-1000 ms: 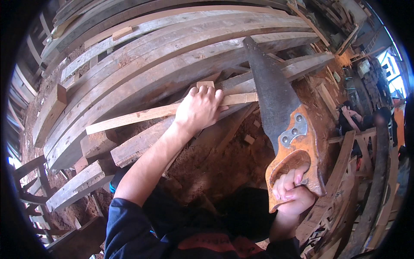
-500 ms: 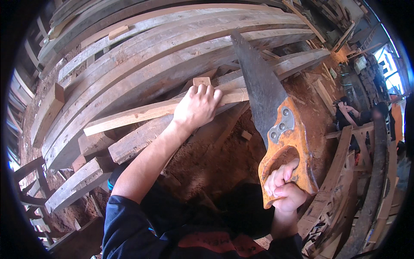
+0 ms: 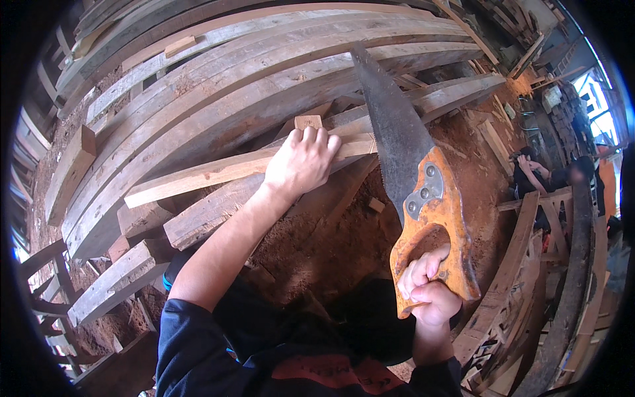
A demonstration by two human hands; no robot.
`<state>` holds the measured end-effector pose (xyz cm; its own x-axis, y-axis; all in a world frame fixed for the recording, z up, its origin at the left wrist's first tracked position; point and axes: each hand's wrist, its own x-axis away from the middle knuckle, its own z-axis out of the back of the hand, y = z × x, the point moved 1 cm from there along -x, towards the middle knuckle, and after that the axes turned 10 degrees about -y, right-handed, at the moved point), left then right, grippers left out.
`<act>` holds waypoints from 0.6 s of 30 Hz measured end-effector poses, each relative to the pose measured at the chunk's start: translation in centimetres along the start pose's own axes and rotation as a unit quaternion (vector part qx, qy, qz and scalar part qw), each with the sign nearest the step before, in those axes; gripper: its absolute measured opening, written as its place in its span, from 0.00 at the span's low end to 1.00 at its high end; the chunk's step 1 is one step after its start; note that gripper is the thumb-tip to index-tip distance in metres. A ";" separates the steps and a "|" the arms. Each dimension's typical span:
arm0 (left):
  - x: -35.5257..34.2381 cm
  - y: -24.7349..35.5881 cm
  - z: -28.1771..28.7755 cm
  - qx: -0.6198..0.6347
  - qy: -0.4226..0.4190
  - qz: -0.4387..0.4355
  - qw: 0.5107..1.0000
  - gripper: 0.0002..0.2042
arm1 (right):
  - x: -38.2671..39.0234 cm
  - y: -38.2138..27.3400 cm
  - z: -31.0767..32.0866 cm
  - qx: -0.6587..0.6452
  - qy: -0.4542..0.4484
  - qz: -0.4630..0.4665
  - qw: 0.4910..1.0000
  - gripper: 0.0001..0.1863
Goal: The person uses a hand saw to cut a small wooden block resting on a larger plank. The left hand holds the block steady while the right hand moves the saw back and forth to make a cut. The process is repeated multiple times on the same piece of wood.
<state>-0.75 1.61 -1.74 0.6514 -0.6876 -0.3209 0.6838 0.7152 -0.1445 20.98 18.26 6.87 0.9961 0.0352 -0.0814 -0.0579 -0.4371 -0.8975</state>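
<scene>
Several weathered beams point(image 3: 278, 99) beyond the saw point(image 3: 410, 184), reddish ground point(image 3: 354, 235) below.

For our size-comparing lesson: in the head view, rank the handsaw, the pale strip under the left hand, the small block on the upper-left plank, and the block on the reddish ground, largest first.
1. Handsaw
2. Pale strip, long but thin
3. Upper-left block
4. Ground block

Orange saw handle point(image 3: 455, 231), dark-grey blade point(image 3: 397, 126)
</scene>
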 end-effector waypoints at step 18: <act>-1.1 -0.9 1.1 0.088 -0.096 0.039 0.991 0.21 | -1.0 0.8 -1.0 0.069 -0.009 0.005 0.998 0.17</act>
<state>-1.70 1.63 -0.23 0.7427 -0.6551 -0.1388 0.6656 0.7449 0.0454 20.00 16.97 6.65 0.9940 0.0479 -0.0980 -0.0786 -0.3096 -0.9476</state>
